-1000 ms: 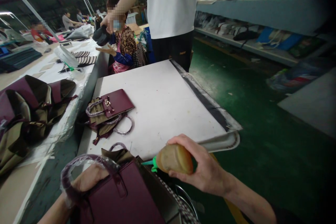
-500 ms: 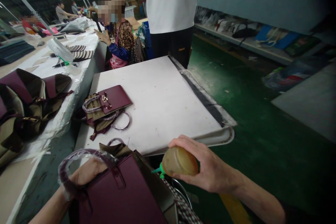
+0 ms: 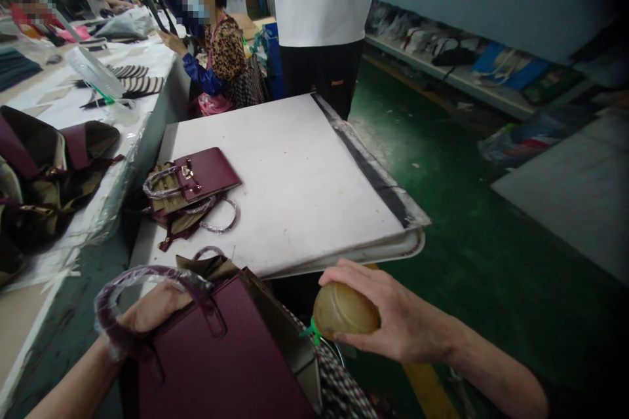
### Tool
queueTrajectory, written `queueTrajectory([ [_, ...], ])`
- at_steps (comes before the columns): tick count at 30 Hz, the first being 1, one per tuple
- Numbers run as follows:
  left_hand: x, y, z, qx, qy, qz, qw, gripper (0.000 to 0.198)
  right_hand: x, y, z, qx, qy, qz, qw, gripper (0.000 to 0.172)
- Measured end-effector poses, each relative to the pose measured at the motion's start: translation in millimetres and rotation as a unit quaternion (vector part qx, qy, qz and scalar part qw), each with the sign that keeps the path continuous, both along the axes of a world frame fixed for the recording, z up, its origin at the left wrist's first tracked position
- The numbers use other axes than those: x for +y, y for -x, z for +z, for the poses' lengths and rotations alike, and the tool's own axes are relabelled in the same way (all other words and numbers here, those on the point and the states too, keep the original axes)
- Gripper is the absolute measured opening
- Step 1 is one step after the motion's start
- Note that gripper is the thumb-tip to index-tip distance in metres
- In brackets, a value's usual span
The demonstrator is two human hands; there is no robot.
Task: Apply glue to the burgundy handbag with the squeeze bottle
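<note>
A burgundy handbag (image 3: 216,353) leans upright close to me, its handle (image 3: 101,304) wrapped in clear plastic and its olive lining showing. Passing under that handle, my left hand (image 3: 160,308) grips the bag from behind the burgundy panel, which hides its fingertips. My right hand (image 3: 393,314) is wrapped round a squeeze bottle (image 3: 346,311) of yellowish-brown liquid. The bottle lies tilted, with its green nozzle (image 3: 310,330) toward the bag's side edge. Whether the tip touches the bag, I cannot tell.
Another burgundy handbag (image 3: 209,173) lies on the white table (image 3: 289,177). More bag pieces (image 3: 49,177) cover the workbench (image 3: 111,186) at left, near a plastic container (image 3: 95,72). One co-worker (image 3: 221,59) sits beyond; another person (image 3: 324,0) stands behind the table. Shelves (image 3: 472,13) line the right.
The view has shifted slightly. The squeeze bottle's nozzle has moved and turned a little away from where it pointed along the bag edge. Both hands keep their hold.
</note>
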State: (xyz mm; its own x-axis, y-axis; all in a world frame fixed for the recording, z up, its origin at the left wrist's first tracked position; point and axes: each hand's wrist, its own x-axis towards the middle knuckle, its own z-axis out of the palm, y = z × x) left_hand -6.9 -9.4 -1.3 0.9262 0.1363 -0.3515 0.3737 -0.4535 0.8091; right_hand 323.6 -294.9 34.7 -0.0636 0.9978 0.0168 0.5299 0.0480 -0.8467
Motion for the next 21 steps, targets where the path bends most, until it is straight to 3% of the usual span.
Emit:
queueTrajectory([
  [7, 2.3, 3.5, -2.6, -0.016, -0.01, -0.041, 0.999, 0.047, -2.9, -2.5, 0.3, 0.016, 0.06, 0.023, 0.998, 0.05],
  [12, 1.5, 11.1, -7.1, 0.025, -0.011, -0.004, 1.0, 0.05, -3.4, -7.2, 0.4, 0.035, 0.085, 0.005, 0.996, 0.051],
  [17, 4.0, 15.7, -9.5, -0.061, -0.006, -0.049, 0.997, 0.084, -2.8, -7.4, 0.1, 0.043, 0.079, -0.045, 0.995, 0.053],
  [21, -2.9, 12.9, -5.4, -0.037, -0.031, -0.008, 0.999, 0.043, -13.1, -6.3, -5.5, 0.025, 0.079, -0.039, 0.996, 0.055],
])
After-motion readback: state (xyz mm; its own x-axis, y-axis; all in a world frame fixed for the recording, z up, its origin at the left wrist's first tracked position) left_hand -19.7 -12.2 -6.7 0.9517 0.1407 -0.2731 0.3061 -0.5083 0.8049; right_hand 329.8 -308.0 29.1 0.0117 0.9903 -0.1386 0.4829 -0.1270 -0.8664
